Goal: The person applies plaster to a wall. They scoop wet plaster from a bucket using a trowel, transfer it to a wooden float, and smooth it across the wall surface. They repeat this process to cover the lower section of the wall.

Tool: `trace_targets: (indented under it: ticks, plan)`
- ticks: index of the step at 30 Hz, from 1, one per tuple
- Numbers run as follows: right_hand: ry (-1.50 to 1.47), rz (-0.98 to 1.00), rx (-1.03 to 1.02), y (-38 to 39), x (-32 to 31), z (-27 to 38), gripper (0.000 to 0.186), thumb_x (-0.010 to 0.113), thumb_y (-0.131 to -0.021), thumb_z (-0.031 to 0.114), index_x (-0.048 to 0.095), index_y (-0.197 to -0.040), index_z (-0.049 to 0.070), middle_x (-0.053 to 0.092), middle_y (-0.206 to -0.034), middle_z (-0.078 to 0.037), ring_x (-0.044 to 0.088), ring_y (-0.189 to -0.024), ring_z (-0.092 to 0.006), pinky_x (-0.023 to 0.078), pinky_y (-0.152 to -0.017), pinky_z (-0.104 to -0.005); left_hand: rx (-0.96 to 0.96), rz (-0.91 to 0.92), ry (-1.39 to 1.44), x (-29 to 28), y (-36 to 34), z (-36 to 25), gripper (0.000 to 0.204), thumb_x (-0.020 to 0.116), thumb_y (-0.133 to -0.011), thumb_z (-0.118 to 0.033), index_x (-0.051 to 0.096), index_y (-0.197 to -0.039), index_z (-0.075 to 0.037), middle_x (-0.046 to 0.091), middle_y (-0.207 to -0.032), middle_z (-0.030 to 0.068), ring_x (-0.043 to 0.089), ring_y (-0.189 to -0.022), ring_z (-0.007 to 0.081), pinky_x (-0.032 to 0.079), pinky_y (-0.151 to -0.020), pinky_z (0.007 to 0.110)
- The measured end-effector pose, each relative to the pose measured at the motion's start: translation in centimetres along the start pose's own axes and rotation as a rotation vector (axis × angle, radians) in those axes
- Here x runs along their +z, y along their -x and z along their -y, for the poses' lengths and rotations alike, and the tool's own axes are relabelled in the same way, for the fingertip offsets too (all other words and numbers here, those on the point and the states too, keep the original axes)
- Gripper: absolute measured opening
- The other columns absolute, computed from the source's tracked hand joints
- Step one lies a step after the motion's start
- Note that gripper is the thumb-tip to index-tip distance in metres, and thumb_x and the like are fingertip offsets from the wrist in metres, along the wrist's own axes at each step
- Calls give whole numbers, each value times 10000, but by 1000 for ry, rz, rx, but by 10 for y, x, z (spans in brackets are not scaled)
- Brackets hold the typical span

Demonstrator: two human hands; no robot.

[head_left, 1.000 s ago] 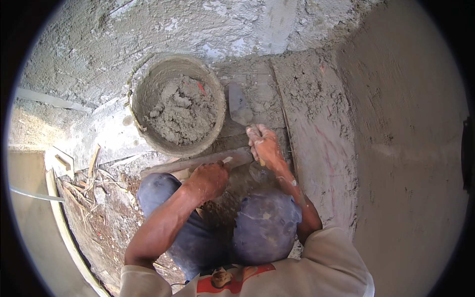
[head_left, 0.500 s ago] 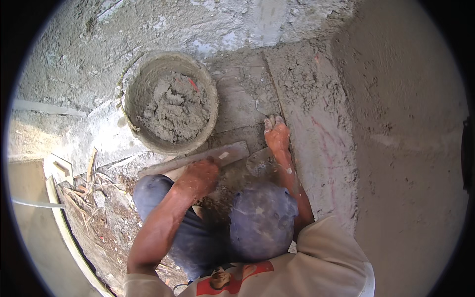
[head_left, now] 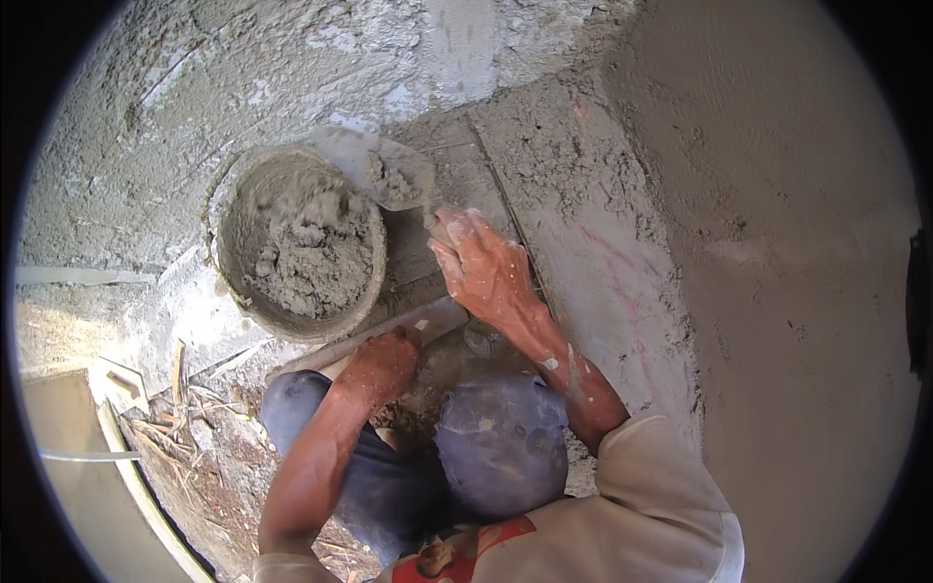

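A trowel (head_left: 345,148) with a small heap of wet mortar (head_left: 391,183) on its blade is in my right hand (head_left: 486,264), whose fingers are closed around the handle. The blade hangs over the right rim of a bucket (head_left: 377,272) partly filled with grey mortar (head_left: 316,248). Closer to me, my left hand (head_left: 382,365) is closed on a long, flat, mortar-smeared board (head_left: 442,317), just below the bucket. Its fingertips are mostly hidden.
A rough plastered wall (head_left: 224,68) rises behind the bucket. On the right runs a mortar-covered ledge (head_left: 622,282) beside a smooth grey surface (head_left: 777,369). A white hand float (head_left: 119,384) and wood scraps (head_left: 175,423) lie at the left. My knees (head_left: 501,442) are close below my hands.
My right hand has moved up and left from beside the ledge, bringing the trowel with mortar to the bucket's rim. My left hand stays on the board. The whole view has shifted slightly.
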State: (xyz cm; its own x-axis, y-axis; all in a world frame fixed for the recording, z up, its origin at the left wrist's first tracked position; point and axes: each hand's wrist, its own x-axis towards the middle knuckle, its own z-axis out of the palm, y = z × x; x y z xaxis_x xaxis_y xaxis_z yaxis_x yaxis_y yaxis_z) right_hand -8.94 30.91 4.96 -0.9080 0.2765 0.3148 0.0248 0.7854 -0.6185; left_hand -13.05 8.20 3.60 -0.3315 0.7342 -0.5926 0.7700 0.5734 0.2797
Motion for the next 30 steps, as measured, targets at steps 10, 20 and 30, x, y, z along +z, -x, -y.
trace_targets:
  ticks: [10, 20, 30]
  plan:
    - [53, 385, 785, 148, -140, -158, 553, 628, -1067, 419, 663, -1307, -78, 729, -1255, -292, 707, -1205, -420, 534, -1030, -468, 18, -39, 15, -17, 19, -16, 428, 629, -951, -68, 573, -1361, 45, 666, -1284, 268, 732, -1084, 445, 601, -918, 526]
    - [224, 379, 512, -57, -25, -246, 570, 563, -1073, 470, 684, -1189, -75, 698, -1161, -361, 662, -1136, -535, 537, -989, -578, 35, -29, 9, -12, -23, -24, 357, 614, -965, -101, 618, -1295, 34, 675, -1270, 279, 740, -1084, 439, 611, -915, 525]
    - [254, 61, 376, -75, -32, -202, 456, 661, -1024, 363, 705, -1203, -55, 725, -1109, -347, 692, -1049, -551, 570, -908, -562, -95, -11, 73, -7, -6, -30, 315, 634, -969, -118, 620, -1247, 31, 697, -1202, 282, 718, -1103, 455, 596, -916, 538]
